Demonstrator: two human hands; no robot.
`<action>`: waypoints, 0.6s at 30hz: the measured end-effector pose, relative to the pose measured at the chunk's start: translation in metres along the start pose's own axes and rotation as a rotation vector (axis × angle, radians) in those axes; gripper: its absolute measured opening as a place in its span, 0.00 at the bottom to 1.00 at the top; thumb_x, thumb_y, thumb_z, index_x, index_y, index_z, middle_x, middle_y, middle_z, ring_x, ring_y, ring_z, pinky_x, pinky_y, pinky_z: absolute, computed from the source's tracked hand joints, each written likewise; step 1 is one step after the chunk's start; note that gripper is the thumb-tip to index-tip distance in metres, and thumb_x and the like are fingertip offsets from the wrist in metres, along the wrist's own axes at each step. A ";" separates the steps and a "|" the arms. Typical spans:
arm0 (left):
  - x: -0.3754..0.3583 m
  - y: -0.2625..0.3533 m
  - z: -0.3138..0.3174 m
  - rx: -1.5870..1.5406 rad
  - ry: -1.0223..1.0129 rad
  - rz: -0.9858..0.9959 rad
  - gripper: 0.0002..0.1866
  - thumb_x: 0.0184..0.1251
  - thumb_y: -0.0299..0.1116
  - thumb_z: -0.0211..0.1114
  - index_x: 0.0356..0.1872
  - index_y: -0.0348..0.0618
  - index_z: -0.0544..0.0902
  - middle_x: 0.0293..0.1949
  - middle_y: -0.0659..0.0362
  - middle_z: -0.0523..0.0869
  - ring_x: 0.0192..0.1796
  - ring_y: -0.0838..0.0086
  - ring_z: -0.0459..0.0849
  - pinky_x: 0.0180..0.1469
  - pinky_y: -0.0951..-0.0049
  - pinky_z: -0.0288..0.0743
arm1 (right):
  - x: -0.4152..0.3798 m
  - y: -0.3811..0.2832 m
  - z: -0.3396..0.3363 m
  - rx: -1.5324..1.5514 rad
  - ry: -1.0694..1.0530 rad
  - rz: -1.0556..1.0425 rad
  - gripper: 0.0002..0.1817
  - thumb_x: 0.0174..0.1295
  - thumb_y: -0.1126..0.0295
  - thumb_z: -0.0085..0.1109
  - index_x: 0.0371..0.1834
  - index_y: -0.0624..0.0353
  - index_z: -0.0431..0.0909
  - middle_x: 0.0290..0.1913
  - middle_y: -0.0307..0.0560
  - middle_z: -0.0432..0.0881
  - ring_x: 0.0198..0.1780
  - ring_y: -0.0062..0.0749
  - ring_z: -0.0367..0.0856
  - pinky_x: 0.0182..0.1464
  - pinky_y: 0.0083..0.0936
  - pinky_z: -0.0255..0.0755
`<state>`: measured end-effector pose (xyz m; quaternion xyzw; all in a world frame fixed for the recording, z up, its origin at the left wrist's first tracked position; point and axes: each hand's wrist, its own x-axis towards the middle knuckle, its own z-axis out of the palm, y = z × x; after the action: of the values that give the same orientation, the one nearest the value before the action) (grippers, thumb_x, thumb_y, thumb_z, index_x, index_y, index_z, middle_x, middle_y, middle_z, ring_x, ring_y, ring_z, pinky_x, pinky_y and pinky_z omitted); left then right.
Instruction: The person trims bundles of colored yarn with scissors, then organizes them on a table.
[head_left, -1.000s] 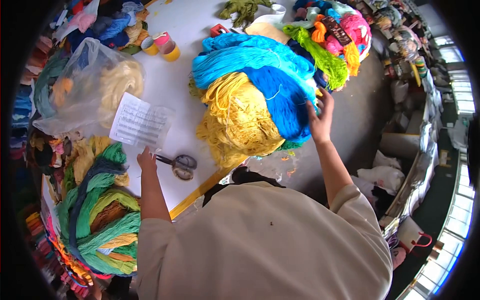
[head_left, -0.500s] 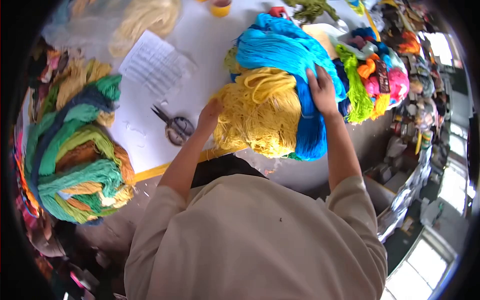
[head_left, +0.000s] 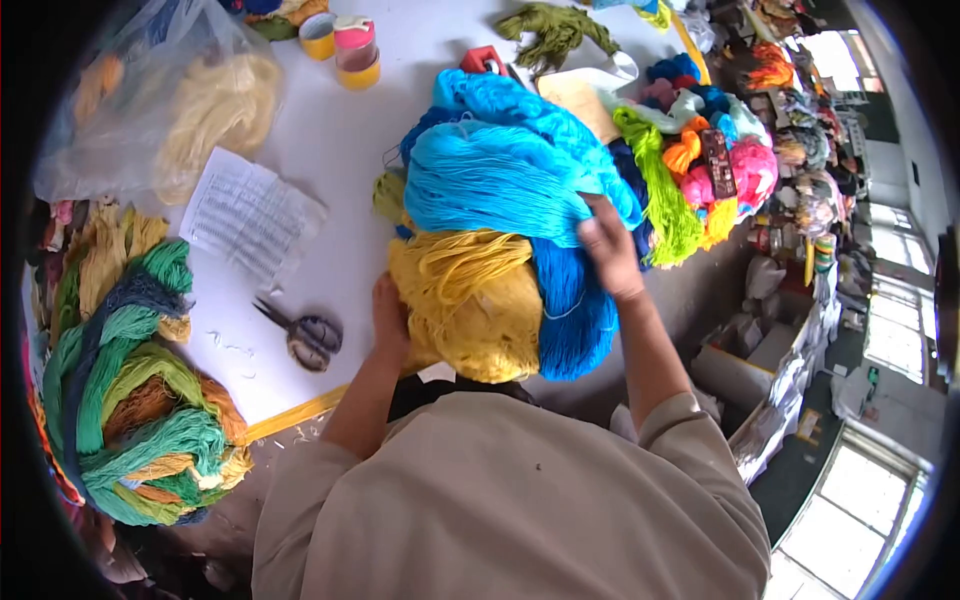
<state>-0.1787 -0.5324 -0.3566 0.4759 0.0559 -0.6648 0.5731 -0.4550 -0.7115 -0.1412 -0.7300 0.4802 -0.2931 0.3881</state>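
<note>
A large heap of yarn hanks lies at the table's front edge before me. Its top is a light blue hank (head_left: pixel 490 175), with a yellow hank (head_left: pixel 465 320) below and a darker blue hank (head_left: pixel 575 320) at the right. My left hand (head_left: pixel 390 312) is closed against the left side of the yellow hank, its fingertips partly hidden by strands. On the opposite side, my right hand (head_left: pixel 612 250) grips the blue yarn, the fingers bent into it where light and dark strands meet. Scissors (head_left: pixel 303 335) rest on the table, left of my left hand.
A printed sheet (head_left: pixel 250 215) lies on the white table (head_left: pixel 345 150). Green and brown hanks (head_left: pixel 140 400) hang over the left edge. Bright skeins (head_left: pixel 690 165) sit at the right, an olive hank (head_left: pixel 555 35) and cups (head_left: pixel 357 55) farther back. A plastic bag (head_left: pixel 150 90) stands back left.
The view has shifted, so the table's far side shows more. My right hand's fingers, spread on the blue yarn before, are now bent into it. The yellow hank's front looks smoother and less tangled.
</note>
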 end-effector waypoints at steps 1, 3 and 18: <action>-0.008 -0.005 0.002 0.123 0.026 0.087 0.24 0.79 0.52 0.46 0.63 0.47 0.73 0.58 0.57 0.79 0.58 0.70 0.79 0.58 0.66 0.75 | 0.026 0.014 -0.024 0.262 -0.051 0.094 0.23 0.72 0.57 0.58 0.58 0.67 0.78 0.58 0.52 0.81 0.62 0.37 0.75 0.68 0.33 0.62; -0.021 -0.009 0.020 -0.104 -0.031 0.052 0.26 0.80 0.53 0.45 0.63 0.45 0.73 0.57 0.56 0.80 0.57 0.71 0.80 0.59 0.67 0.76 | 0.083 0.050 -0.049 0.047 0.120 0.112 0.16 0.69 0.64 0.62 0.52 0.64 0.82 0.51 0.51 0.86 0.54 0.38 0.82 0.61 0.33 0.71; -0.022 -0.079 0.050 -0.359 0.048 0.279 0.30 0.76 0.51 0.52 0.69 0.40 0.69 0.63 0.47 0.78 0.58 0.51 0.81 0.62 0.50 0.74 | 0.123 0.064 -0.119 0.083 -0.206 -0.137 0.19 0.48 0.75 0.71 0.47 0.60 0.85 0.43 0.44 0.85 0.47 0.33 0.82 0.54 0.28 0.74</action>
<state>-0.2736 -0.5212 -0.3518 0.3850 0.1203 -0.5470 0.7336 -0.5350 -0.8743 -0.1260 -0.7708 0.3739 -0.2620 0.4443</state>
